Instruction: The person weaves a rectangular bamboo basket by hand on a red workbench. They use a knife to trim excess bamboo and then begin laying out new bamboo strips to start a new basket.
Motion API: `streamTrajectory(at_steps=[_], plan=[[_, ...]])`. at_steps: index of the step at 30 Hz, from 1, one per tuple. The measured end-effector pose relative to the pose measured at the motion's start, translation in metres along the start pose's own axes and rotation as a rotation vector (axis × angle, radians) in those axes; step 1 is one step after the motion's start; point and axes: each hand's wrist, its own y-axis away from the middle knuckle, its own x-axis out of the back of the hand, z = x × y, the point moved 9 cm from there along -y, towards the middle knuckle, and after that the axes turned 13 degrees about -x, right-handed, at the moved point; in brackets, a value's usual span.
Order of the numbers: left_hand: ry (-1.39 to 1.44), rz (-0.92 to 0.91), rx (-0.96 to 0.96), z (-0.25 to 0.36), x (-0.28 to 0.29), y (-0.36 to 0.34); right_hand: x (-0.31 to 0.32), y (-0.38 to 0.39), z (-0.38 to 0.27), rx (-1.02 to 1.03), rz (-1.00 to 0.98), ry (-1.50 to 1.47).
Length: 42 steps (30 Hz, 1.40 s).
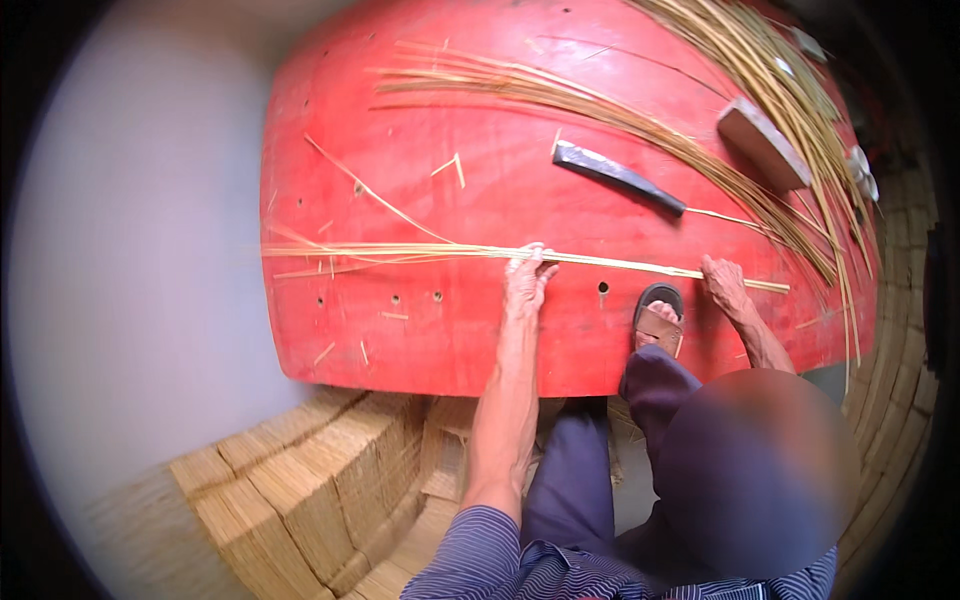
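A bundle of thin pale bamboo-like strips point(610, 263) runs crosswise over the red board point(450, 340). My left hand point(527, 278) has its fingers around the middle of this bundle. My right hand point(725, 285) grips it toward its right end. My sandalled foot point(657, 318) rests on the board between my hands, just below the strips. Beyond the bundle lies a dark blade-like tool point(615, 178) with a thin stem pointing right. More long strips point(520, 85) lie across the upper part of the board, with short offcuts scattered at the left.
A reddish brick-like block point(762, 142) sits among long strips at the upper right, near white objects point(862, 172). A pale wall point(150, 250) stands at the left. Stacked tan blocks point(300, 500) lie below the board's near edge. The board has several small holes.
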Motion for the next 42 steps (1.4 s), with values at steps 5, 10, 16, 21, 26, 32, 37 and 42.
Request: streamTrajectory(at_steps=[5,10,16,21,26,32,37,42], plan=[[-0.001,0.204,0.094,-0.037,0.065,0.024,-0.015,0.026,-0.019,-0.043,-0.111,-0.219],[-0.135,0.264,0.075,-0.036,0.081,0.044,-0.006,0.052,-0.034,-0.051,-0.147,-0.433],[-0.23,0.258,0.03,-0.057,0.074,0.07,0.008,0.099,-0.007,-0.098,0.052,-0.276],[-0.382,0.208,-0.022,-0.032,0.09,0.073,0.018,0.112,-0.018,-0.054,0.416,-0.264],[-0.191,0.23,-0.024,-0.037,0.098,0.072,0.008,0.095,0.013,-0.363,0.249,-0.192],[-0.187,0.26,-0.012,-0.024,0.114,0.071,-0.013,0.101,0.013,-0.432,0.212,-0.322],[-0.156,0.263,-0.016,-0.028,0.114,0.071,-0.005,0.094,0.021,-0.426,0.278,-0.311],[-0.125,0.275,0.018,-0.036,0.108,0.076,-0.004,0.081,0.034,-0.418,0.291,-0.296]])
